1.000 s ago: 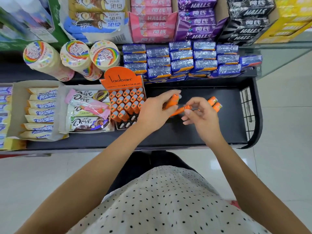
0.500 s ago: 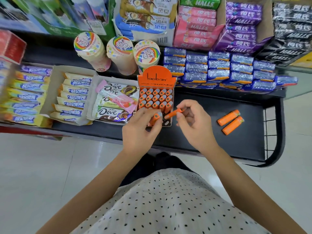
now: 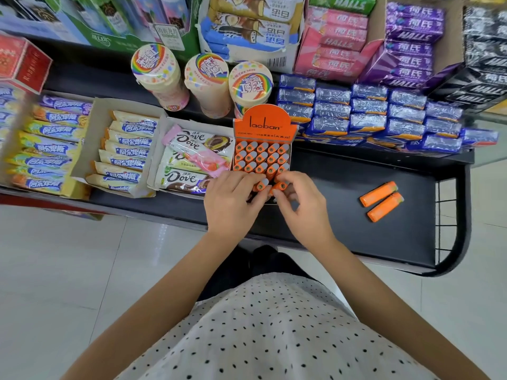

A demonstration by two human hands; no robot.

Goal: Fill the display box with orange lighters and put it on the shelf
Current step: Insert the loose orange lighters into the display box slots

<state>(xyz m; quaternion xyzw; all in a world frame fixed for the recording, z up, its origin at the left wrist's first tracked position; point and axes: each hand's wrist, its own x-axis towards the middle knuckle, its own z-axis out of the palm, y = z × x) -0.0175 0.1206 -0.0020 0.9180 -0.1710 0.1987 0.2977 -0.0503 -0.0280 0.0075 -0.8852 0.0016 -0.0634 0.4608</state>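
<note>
An orange display box point(image 3: 264, 124) labelled "laoban" stands on the black shelf point(image 3: 343, 215), with several orange lighters point(image 3: 260, 157) upright in its rows. Both hands are at the box's near rows and hide its front edge. My left hand point(image 3: 233, 204) pinches one orange lighter point(image 3: 261, 185) that stands in the box. My right hand point(image 3: 299, 207) pinches another lighter point(image 3: 279, 186) right beside it. Two loose orange lighters point(image 3: 382, 201) lie side by side on the shelf to the right.
Dove chocolate bars point(image 3: 192, 163) fill a carton directly left of the box, with candy cartons point(image 3: 126, 152) further left. Three Skittles tubs point(image 3: 205, 83) stand behind. Blue wrapped packs point(image 3: 367, 116) and Halls boxes point(image 3: 411, 42) line the back right. A wire guard point(image 3: 450, 218) ends the shelf.
Both hands have carried their lighters from the open shelf to the box and now hold them upright in its near rows. The camera has swung left.
</note>
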